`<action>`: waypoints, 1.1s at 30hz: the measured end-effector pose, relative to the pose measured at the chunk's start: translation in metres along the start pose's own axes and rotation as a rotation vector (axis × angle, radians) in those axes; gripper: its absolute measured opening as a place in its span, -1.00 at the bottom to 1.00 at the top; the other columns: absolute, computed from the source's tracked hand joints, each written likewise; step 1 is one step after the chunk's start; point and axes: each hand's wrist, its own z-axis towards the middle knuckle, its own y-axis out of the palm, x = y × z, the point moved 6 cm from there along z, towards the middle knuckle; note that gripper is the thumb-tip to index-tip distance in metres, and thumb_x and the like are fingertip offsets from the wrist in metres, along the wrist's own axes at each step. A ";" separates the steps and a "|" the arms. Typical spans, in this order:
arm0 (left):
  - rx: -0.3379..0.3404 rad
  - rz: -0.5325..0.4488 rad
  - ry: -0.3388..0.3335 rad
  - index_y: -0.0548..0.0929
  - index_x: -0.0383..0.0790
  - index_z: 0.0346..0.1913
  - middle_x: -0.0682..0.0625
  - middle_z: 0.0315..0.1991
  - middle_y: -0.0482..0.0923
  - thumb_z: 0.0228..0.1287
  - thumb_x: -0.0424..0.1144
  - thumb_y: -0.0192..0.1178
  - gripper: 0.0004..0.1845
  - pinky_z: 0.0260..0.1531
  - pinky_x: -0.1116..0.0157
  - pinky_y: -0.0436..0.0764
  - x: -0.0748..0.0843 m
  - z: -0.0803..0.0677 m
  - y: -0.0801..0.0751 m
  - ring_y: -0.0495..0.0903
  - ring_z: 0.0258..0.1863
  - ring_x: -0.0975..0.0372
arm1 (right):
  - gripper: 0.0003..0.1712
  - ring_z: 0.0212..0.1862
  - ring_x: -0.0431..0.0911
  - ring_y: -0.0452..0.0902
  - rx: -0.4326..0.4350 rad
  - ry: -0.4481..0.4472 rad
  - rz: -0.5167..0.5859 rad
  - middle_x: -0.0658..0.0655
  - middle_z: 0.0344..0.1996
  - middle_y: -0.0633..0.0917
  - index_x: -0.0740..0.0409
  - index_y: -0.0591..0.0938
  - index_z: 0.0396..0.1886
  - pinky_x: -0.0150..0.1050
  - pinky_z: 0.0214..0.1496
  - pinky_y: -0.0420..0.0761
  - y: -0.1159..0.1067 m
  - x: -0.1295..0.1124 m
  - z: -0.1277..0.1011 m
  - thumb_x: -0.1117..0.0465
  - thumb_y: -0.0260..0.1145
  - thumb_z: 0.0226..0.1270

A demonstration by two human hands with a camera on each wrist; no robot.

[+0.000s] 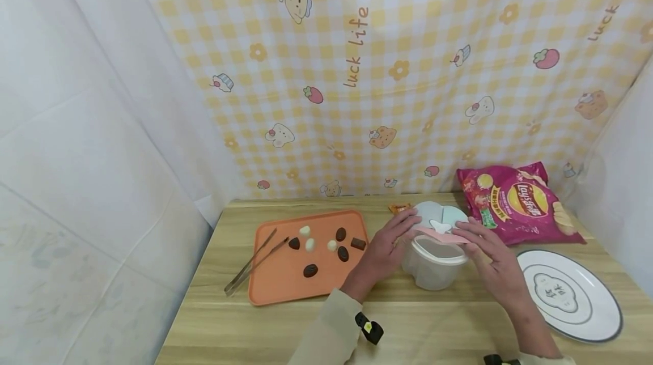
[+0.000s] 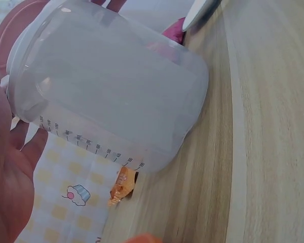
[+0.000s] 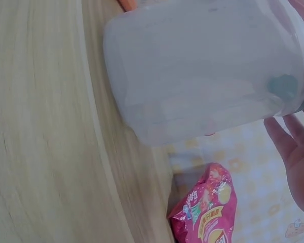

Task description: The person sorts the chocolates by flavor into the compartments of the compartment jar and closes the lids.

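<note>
**Both hands on the lidded tub, centre of bench**

I am watching both hands working at the translucent tub (image 1: 433, 266), which is standing upright on the bench (image 1: 285, 325) between the orange tray (image 1: 275, 285) and the white plate (image 1: 571, 294). The left hand (image 1: 390, 246) is lying against the tub's left side, fingers reaching up to the lid (image 1: 440, 223); the right hand (image 1: 492, 257) is resting fingers fairly straight on the lid's pink right edge. My reading: the two are flanking it to steady it while handling the lid. Neither grip is pinching that I can see; in the wrist views both palms are showing spread beside the tub wall.

Tongs (image 1: 252, 267) are lying at the tray's left edge, with chocolates (image 1: 326, 246) scattered on the tray. A crisp bag (image 1: 517, 203) is lying behind the plate, and a small orange wrapper (image 1: 399, 207) is lying just behind the tub.
</note>
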 end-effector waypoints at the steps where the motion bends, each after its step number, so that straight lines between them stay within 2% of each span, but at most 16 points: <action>1: 0.006 0.005 0.001 0.47 -0.14 0.46 0.05 0.55 0.23 0.72 -0.15 -0.14 -0.57 0.36 0.24 0.34 0.000 0.000 0.000 0.17 0.52 0.26 | -0.63 0.53 -0.25 0.16 0.002 0.003 0.003 0.14 0.28 0.60 0.14 0.71 0.24 -0.57 0.36 0.09 0.000 0.000 0.000 0.40 0.23 0.53; 6: 0.031 0.016 0.007 0.50 -0.16 0.44 0.06 0.53 0.27 0.73 -0.14 -0.17 -0.57 0.37 0.23 0.32 -0.001 0.000 0.000 0.20 0.51 0.27 | -0.67 0.49 -0.25 0.23 0.033 -0.008 0.020 0.17 0.20 0.64 0.16 0.75 0.13 -0.56 0.37 0.14 -0.002 -0.004 0.004 0.44 0.22 0.52; 9: 0.035 0.005 -0.004 0.50 -0.16 0.44 0.06 0.53 0.27 0.74 -0.14 -0.18 -0.56 0.37 0.24 0.33 -0.002 -0.001 0.000 0.20 0.51 0.27 | -0.72 0.46 -0.26 0.26 0.050 0.017 0.024 0.16 0.16 0.66 0.18 0.77 0.07 -0.56 0.35 0.16 -0.002 -0.004 0.006 0.40 0.21 0.54; 14: 0.033 -0.006 -0.011 0.47 -0.17 0.47 0.06 0.54 0.25 0.74 -0.15 -0.18 -0.55 0.36 0.25 0.34 -0.003 -0.001 0.001 0.19 0.52 0.27 | -0.73 0.39 -0.39 0.27 0.068 0.082 0.022 0.19 0.15 0.64 0.26 0.75 0.05 -0.62 0.23 0.23 -0.003 -0.005 0.009 0.31 0.16 0.61; 19: 0.034 -0.004 -0.001 0.47 -0.21 0.47 0.04 0.55 0.25 0.73 -0.18 -0.18 -0.56 0.38 0.24 0.31 -0.004 -0.002 0.000 0.18 0.52 0.26 | -0.71 0.36 -0.45 0.27 0.088 0.092 0.024 0.25 0.16 0.62 0.31 0.74 0.06 -0.63 0.20 0.25 -0.001 -0.005 0.010 0.30 0.13 0.63; 25: 0.000 -0.045 -0.037 0.42 -0.14 0.52 0.10 0.58 0.18 0.72 -0.14 -0.13 -0.54 0.36 0.21 0.34 -0.004 -0.004 -0.001 0.14 0.54 0.26 | -0.68 0.43 -0.34 0.28 0.088 0.075 0.063 0.23 0.24 0.61 0.30 0.71 0.11 -0.59 0.30 0.22 0.003 -0.003 0.011 0.32 0.08 0.66; 29: -0.033 -0.079 -0.079 0.34 -0.06 0.57 0.11 0.61 0.09 0.70 -0.09 -0.09 -0.50 0.31 0.23 0.41 -0.002 -0.006 -0.006 0.14 0.53 0.25 | -0.66 0.40 -0.32 0.34 0.107 0.040 0.113 0.25 0.25 0.60 0.32 0.68 0.17 -0.55 0.30 0.26 0.005 -0.003 0.013 0.38 0.03 0.65; 33: -0.049 -0.063 -0.129 0.31 -0.03 0.58 0.06 0.60 0.11 0.68 -0.08 -0.05 -0.48 0.20 0.22 0.53 -0.002 -0.016 -0.020 0.30 0.45 0.24 | -0.66 0.36 -0.28 0.37 0.131 0.029 0.172 0.28 0.23 0.59 0.36 0.67 0.12 -0.50 0.31 0.28 0.009 -0.004 0.014 0.41 -0.01 0.65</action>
